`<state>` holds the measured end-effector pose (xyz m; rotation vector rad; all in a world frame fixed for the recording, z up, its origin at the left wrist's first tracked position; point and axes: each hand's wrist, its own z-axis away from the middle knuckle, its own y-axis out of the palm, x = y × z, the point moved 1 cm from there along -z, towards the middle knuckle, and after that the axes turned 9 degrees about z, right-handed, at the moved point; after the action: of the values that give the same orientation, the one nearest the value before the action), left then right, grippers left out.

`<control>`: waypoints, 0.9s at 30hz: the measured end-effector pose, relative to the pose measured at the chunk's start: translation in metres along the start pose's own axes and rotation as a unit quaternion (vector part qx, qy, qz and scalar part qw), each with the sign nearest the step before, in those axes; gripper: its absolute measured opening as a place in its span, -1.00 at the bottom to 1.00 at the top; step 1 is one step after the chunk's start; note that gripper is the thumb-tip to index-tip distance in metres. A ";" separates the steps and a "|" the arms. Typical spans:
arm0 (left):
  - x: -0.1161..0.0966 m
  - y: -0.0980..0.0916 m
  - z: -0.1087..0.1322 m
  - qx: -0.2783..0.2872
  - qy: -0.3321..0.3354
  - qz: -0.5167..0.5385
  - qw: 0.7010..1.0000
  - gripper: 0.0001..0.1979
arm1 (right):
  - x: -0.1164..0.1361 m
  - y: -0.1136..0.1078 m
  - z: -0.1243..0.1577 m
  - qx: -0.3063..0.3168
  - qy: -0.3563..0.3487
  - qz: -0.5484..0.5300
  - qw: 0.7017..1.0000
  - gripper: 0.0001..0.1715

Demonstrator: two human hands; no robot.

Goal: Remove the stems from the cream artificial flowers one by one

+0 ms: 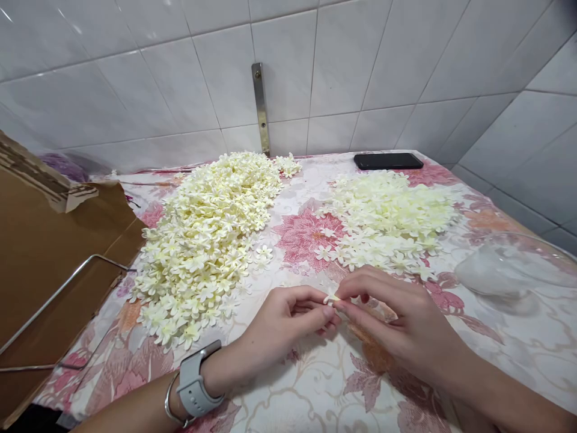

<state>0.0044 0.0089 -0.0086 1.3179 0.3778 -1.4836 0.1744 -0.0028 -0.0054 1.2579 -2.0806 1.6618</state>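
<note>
Between my two hands is a small white artificial flower [331,297], pinched at the fingertips and mostly covered by them. My left hand [295,313], with a watch on its wrist, grips it from the left between thumb and forefinger. From the right, my right hand [387,307] pinches the same flower, fingertips almost touching those of the left. Beyond my left hand rises a tall heap of cream-white flowers [211,234]. A flatter pile of paler flower pieces [387,216] lies past my right hand.
A flowered cloth [288,391] covers the table, which meets a tiled wall [288,72]. At the back right lies a black phone [388,160]. A clear bowl [509,270] with whitish contents sits on the right. A cardboard box [67,258] and metal wire frame [54,300] stand left.
</note>
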 end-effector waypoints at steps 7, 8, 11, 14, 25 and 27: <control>0.002 -0.002 -0.002 -0.010 0.012 -0.038 0.999 -0.74 | 0.000 0.000 -0.001 -0.002 -0.022 0.014 1.000 -0.86; 0.002 -0.003 -0.002 -0.012 0.021 -0.055 0.998 -0.74 | -0.001 0.001 0.000 -0.010 -0.025 0.022 0.999 -0.90; 0.001 -0.003 -0.002 -0.014 0.035 -0.089 0.995 -0.73 | 0.000 0.003 0.001 -0.028 -0.044 0.049 0.997 -0.96; 0.001 -0.003 -0.001 -0.011 0.031 -0.080 0.996 -0.71 | 0.001 0.004 0.001 -0.025 -0.049 0.046 0.997 -0.89; 0.001 -0.005 0.001 -0.045 0.091 -0.125 0.987 -0.90 | 0.001 -0.001 -0.002 0.068 0.154 -0.106 0.980 -0.87; 0.001 -0.005 0.002 -0.040 0.100 -0.138 0.985 -0.91 | 0.004 0.000 -0.002 0.094 0.144 -0.090 0.981 -0.82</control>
<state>-0.0005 0.0089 -0.0104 1.3964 0.7693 -1.5461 0.1714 -0.0029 -0.0027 1.1369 -1.6276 1.8626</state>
